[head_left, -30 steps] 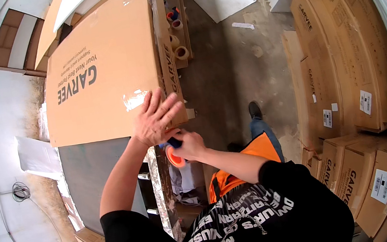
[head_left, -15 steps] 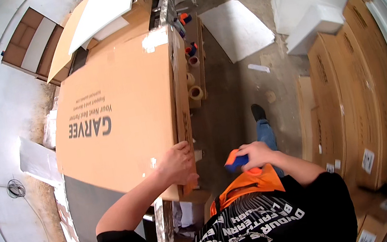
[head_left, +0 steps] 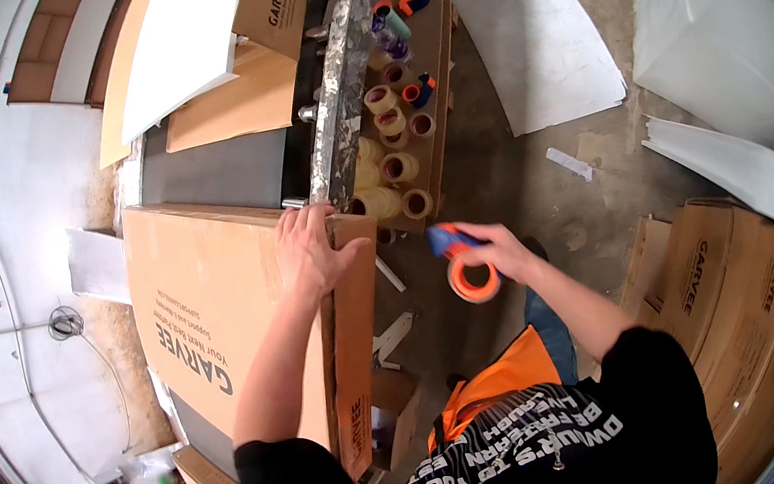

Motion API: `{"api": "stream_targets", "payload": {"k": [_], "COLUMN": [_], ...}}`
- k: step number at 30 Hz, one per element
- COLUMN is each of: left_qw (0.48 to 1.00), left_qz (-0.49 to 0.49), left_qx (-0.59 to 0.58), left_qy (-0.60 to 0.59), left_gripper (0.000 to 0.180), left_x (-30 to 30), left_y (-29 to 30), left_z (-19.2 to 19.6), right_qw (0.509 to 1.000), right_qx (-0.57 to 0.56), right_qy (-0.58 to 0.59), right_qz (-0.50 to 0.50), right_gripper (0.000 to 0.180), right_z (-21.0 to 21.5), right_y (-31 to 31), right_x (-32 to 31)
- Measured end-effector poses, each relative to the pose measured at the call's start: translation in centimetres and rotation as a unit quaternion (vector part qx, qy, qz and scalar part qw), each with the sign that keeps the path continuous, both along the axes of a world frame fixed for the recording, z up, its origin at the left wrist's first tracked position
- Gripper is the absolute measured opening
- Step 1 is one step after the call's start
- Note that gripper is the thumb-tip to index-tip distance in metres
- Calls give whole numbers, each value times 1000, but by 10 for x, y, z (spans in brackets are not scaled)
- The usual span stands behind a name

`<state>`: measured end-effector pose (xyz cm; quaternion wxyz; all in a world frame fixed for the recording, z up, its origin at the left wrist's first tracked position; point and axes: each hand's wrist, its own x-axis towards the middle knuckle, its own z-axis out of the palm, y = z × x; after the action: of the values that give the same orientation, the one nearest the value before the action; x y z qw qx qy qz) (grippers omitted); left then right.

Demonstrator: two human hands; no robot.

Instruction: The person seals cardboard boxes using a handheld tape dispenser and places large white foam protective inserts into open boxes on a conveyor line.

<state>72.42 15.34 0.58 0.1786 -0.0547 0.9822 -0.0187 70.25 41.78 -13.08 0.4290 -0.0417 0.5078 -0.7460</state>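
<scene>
A large closed brown cardboard box (head_left: pixel 247 315) lies on the dark work surface at my left. My left hand (head_left: pixel 309 249) rests palm down on its far right corner, fingers stretched over the edge and thumb spread out. Beside the box, over the floor, my right hand (head_left: pixel 502 252) grips a blue and orange tape dispenser (head_left: pixel 451 240). Its round orange side faces up, and it is apart from the box. Part of the dispenser's handle is hidden by my fingers.
A shelf (head_left: pixel 447 111) under the scuffed metal rail (head_left: pixel 346 76) holds several tape rolls (head_left: pixel 401 167) and other dispensers. Beyond the box stands an open carton (head_left: pixel 269 7) with a white sheet (head_left: pixel 183 41). Brown boxes (head_left: pixel 706 272) are stacked at right; a white panel (head_left: pixel 538 46) lies on the floor.
The box has come nearer to me along the work surface. My left hand has gone from its near right edge to its far corner. My right hand has moved forward with the dispenser.
</scene>
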Motion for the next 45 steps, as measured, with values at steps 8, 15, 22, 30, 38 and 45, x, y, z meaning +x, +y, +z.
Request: {"api": "stream_targets", "payload": {"k": [8,15,22,30,38,45], "left_qw": [993,994,979,980,692,380], "left_qz": [-22,-7,-40,-47,472,484], "left_qx": [5,35,114,96,463,608], "left_qy": [115,101,166,166,289,502], "left_gripper": [119,70,24,28,82,81], "left_x": [5,14,6,7,-76,-248], "left_y": [-5,-14,-11,-5,-120,-263], "left_z": [-8,3,3,-4,-61,-112], "right_qw": [949,791,640,817,868,887], "right_qx": [-76,-99,-53,200,462,434], "right_qy": [90,236,567,320,182,116], "right_qz": [293,556,516,436,15,-105], "right_gripper": [39,49,25,57,71,62], "right_z": [25,16,52,-21,-64,-72], "right_y": [-202,-119,-136,1,151,155], "right_x": [-191,-126,15,-60,-184,-262]}}
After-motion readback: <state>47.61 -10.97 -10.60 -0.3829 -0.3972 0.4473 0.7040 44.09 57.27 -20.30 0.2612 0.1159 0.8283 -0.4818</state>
